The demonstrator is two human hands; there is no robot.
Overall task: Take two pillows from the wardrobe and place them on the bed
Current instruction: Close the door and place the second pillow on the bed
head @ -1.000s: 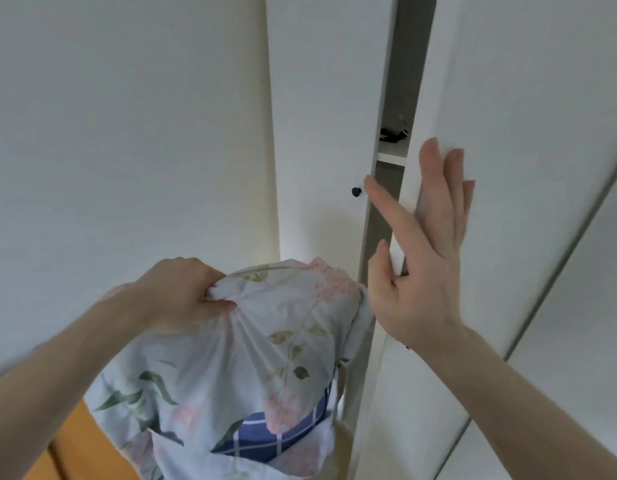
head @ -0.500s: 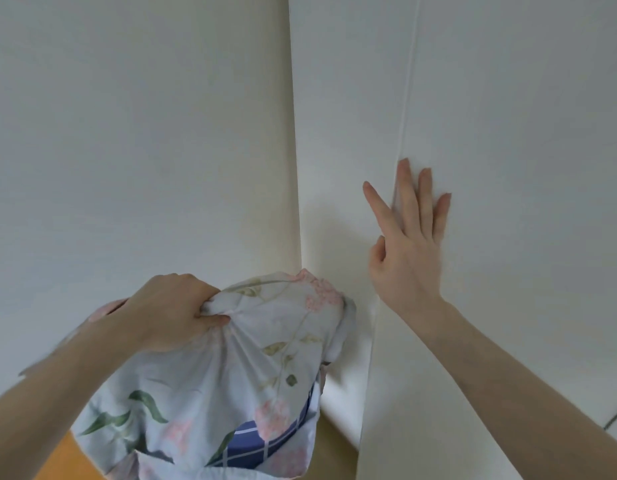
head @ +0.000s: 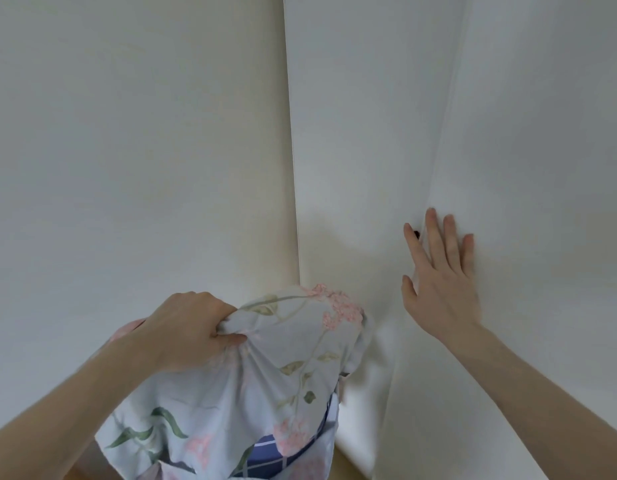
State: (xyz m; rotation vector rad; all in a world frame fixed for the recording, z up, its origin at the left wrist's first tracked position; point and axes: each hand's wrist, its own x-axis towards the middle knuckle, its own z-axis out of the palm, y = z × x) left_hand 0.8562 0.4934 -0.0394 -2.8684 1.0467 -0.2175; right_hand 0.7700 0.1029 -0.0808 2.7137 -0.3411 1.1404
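Observation:
My left hand (head: 192, 330) grips a bunched corner of a pale blue pillow with pink flowers and green leaves (head: 265, 386), which hangs down in front of me. A second, blue checked pillow (head: 265, 455) peeks out beneath it. My right hand (head: 438, 282) lies flat, fingers spread, against the white wardrobe door (head: 525, 168), which is pushed closed. A small dark knob (head: 416, 233) shows just beside my fingers. The wardrobe's inside is hidden and the bed is out of view.
A plain white wall (head: 127, 150) fills the left half and meets the white wardrobe side panel (head: 362, 133) in a corner just above the pillows. A strip of wooden floor (head: 348, 469) shows at the bottom.
The wardrobe door has swung from ajar to closed under my right hand, hiding the shelf inside. My left hand keeps its hold on the floral pillow.

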